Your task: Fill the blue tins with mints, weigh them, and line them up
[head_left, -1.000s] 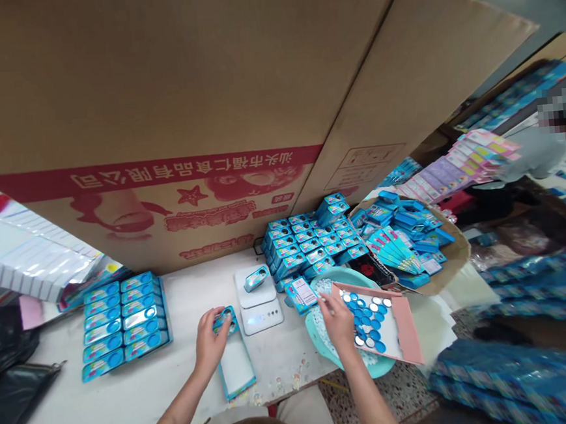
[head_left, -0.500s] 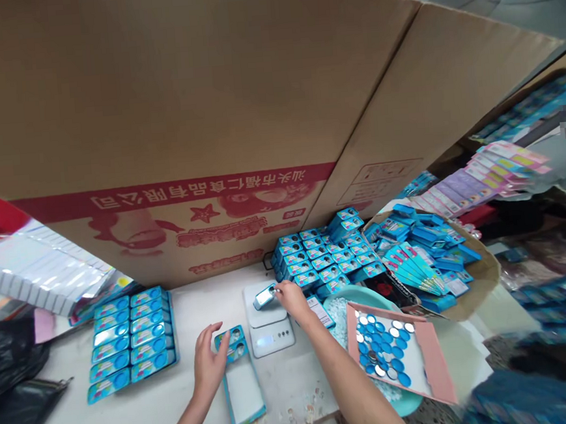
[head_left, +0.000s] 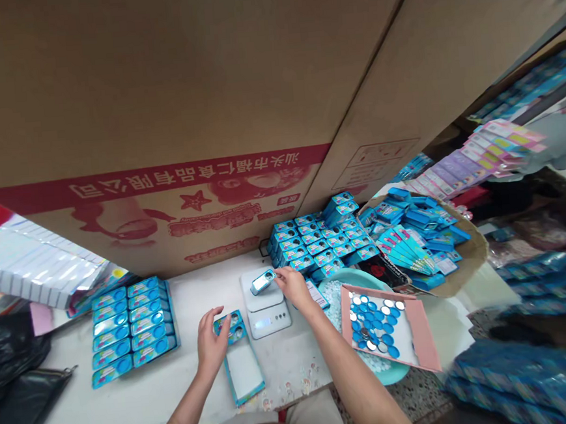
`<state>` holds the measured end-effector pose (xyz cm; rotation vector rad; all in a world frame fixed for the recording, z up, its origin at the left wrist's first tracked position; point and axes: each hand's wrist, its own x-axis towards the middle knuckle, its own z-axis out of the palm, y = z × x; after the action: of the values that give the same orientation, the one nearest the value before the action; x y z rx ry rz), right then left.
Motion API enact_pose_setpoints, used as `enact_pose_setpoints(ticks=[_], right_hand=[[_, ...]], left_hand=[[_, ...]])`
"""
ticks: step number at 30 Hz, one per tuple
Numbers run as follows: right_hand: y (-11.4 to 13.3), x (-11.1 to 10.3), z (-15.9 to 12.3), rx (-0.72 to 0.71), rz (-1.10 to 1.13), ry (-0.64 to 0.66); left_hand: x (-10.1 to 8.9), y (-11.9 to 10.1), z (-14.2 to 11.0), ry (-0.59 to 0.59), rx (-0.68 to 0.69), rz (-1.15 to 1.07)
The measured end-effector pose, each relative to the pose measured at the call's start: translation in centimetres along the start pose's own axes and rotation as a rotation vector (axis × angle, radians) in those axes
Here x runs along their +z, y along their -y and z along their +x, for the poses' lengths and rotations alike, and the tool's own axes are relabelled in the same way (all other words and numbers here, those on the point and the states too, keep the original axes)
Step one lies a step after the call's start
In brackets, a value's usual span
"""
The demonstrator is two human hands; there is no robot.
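Observation:
A small blue box [head_left: 263, 282] with a round opening lies on the white digital scale [head_left: 271, 322]. At its right end, the fingertips of my right hand [head_left: 293, 288] are pinched together, and what they hold is too small to make out. My left hand [head_left: 212, 340] has thumb and fingers apart at the upper left edge of a blue-edged tray [head_left: 249, 392]. Two small blue boxes [head_left: 234, 327] sit in the tray's far end; white lining shows in the rest. Right of the scale, a turquoise basin [head_left: 398, 374] contains small white pieces.
A pink-edged carton lid [head_left: 424, 335] with blue and silver discs rests across the basin. Stacked blue boxes [head_left: 315, 242] stand behind it, beside a carton of flat blue boxes [head_left: 419, 227]. A filled tray [head_left: 130, 332] is at left. A large cardboard box [head_left: 179, 83] blocks the back.
My right hand has moved left from the basin to the box on the scale, staying there since the middle frame. My left hand has stayed at the tray, its fingers now looser.

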<state>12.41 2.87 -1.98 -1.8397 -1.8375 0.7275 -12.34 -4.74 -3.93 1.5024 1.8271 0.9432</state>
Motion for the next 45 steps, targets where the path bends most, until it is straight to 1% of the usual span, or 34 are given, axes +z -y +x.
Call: enact_pose_setpoints(ticks=[2,4,6,8,10,12,14,16,19,21,23,25,28,33,39,42,45], right_hand=[[0.0,-0.6,-1.9,-0.025,0.116,-0.091],[-0.4,-1.1,-4.8,-0.024,0.248,-0.201],[-1.1,-1.6,-8.4,0.038,0.344,-0.27],[-2.1,-1.8,-12.4,0.149,0.441,-0.304],[-3.3,-1.9,-16.4,0.305,0.545,-0.356],[-4.4,-1.9,-20.1,0.476,0.644,-0.416],[-5.3,-2.1,-23.3,0.644,0.715,-0.482],[-6.1,-2.4,-26.2,0.795,0.789,-0.58],[-7.3,-3.0,-30.0,0.94,0.895,-0.739],[-8.2,-3.2,-32.1,1.001,0.929,-0.819],[-9.1,-3.1,-33.9,1.043,0.95,-0.881],[-9.7,-2.7,-35.2,1.057,0.97,-0.921],[-10.1,-2.0,-36.2,1.052,0.976,-0.926],[-9.7,-1.1,-36.5,1.046,0.991,-0.865],[-10.0,-0.4,-37.0,1.05,1.076,-0.896],[-10.1,-0.3,-36.5,1.014,1.037,-0.868],[-9.6,-0.5,-34.1,0.927,1.022,-0.79]], left_hand=[[0.1,-0.2,0.3,0.01,0.018,0.005],[0.3,-0.3,0.6,0.023,0.046,0.021],[0.6,-0.3,0.9,0.033,0.09,0.05],[1.1,-0.6,1.5,0.047,0.165,0.102],[2.0,-1.5,2.3,0.095,0.292,0.185],[3.2,-2.9,3.3,0.171,0.431,0.282],[4.7,-4.8,4.5,0.232,0.529,0.359],[6.1,-6.6,5.8,0.245,0.569,0.409],[7.5,-8.4,7.6,0.23,0.578,0.446],[7.9,-8.9,8.4,0.228,0.571,0.461],[8.0,-9.0,8.7,0.237,0.562,0.485],[8.1,-8.7,8.6,0.235,0.551,0.511],[8.2,-8.4,8.0,0.222,0.543,0.534],[7.8,-8.5,7.2,0.233,0.535,0.565],[6.5,-8.2,6.8,0.221,0.54,0.588],[5.8,-7.9,6.3,0.216,0.506,0.58],[5.2,-7.7,5.5,0.199,0.504,0.549]])
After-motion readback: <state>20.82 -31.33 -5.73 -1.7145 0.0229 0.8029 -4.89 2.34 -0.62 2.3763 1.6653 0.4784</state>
